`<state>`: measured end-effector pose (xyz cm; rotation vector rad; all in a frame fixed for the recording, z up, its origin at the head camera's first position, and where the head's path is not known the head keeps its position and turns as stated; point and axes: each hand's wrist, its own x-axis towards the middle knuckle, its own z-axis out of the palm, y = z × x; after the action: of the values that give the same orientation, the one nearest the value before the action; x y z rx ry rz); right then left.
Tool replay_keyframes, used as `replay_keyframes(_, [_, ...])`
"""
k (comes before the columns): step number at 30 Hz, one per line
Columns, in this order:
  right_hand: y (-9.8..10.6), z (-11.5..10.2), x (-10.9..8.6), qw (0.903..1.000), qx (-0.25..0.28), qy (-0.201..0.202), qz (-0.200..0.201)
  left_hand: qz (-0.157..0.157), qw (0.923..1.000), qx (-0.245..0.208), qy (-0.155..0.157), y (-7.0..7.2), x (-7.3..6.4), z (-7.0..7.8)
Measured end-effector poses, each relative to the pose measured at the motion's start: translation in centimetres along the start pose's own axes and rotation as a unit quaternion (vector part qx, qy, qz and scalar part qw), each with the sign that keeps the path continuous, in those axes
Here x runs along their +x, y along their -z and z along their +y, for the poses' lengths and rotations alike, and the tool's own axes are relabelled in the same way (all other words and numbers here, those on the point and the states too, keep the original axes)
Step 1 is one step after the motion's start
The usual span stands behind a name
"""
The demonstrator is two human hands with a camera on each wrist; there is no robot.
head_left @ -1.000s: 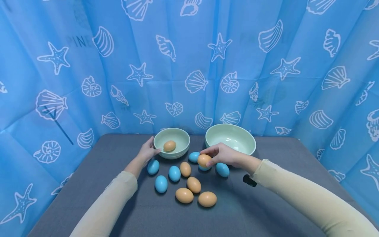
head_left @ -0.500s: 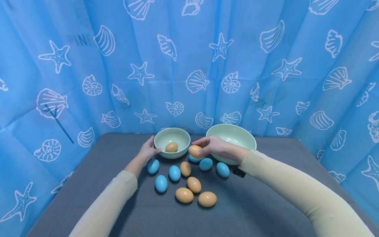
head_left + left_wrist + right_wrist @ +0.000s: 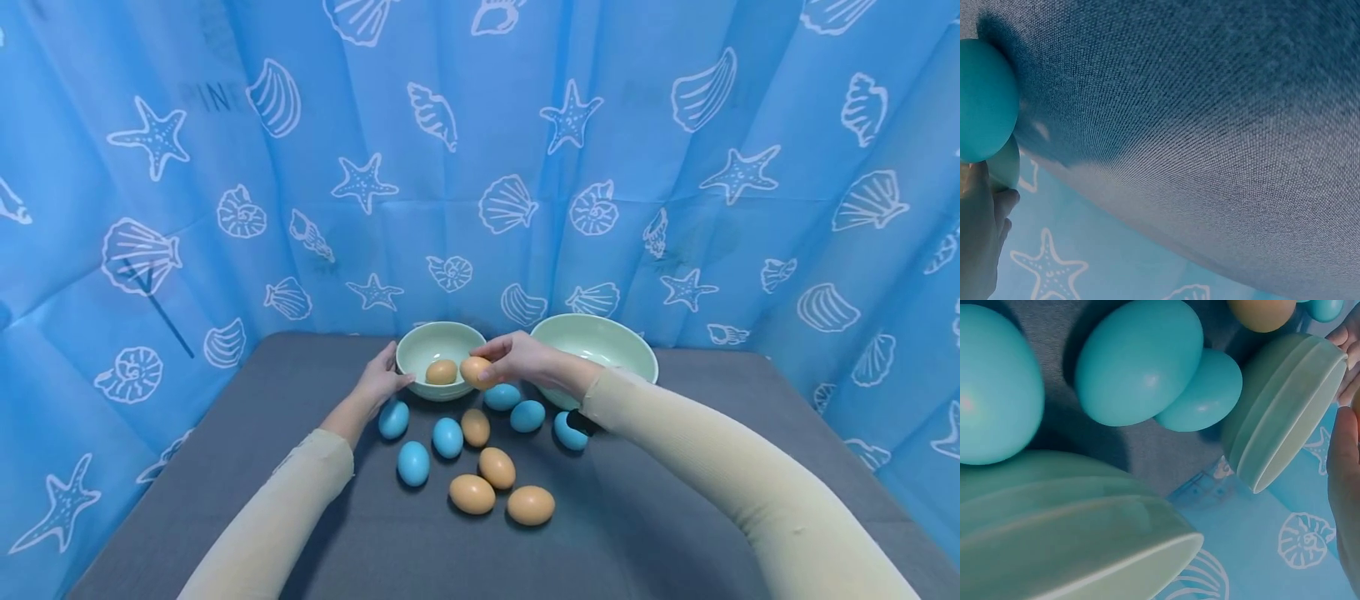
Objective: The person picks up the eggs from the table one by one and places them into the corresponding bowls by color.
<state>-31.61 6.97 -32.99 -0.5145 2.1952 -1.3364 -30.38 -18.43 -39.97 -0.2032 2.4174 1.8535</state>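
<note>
My left hand (image 3: 377, 383) grips the smaller pale green bowl (image 3: 431, 337) at its left side, thumb at the front rim. One light brown egg (image 3: 442, 372) lies inside that bowl. Pinched in my right hand (image 3: 517, 358) is another light brown egg (image 3: 474, 372), raised at the bowl's right rim. In the right wrist view the right hand (image 3: 1344, 487) shows at the edge, with the smaller bowl (image 3: 1279, 412) beside it. The left wrist view has a blue egg (image 3: 985, 100) in front of the left hand (image 3: 979, 231).
A larger pale green bowl (image 3: 600, 342) stands to the right, behind my right forearm. Several blue eggs (image 3: 447, 437) and several brown eggs (image 3: 472, 494) lie loose on the grey cloth (image 3: 637, 533) in front of the bowls. A blue shell-print curtain (image 3: 480, 167) hangs behind.
My right hand has carried the brown egg leftward and up, from over the blue eggs to the smaller bowl's rim. The left hand stays on the bowl; the egg inside has shifted slightly right.
</note>
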Motion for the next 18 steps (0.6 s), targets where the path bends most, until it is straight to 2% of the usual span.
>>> replay_keyframes(8, [-0.1, -0.4, 1.3, 0.9999, 0.011, 0.009, 0.007, -0.002, 1.0000, 0.000, 0.001, 0.0, 0.0, 0.1])
replay_keyframes(18, [-0.4, -0.7, 3.1, 0.9998, -0.004, 0.006, 0.018, 0.000, 1.0000, -0.005, 0.003, -0.1, 0.0, -0.1])
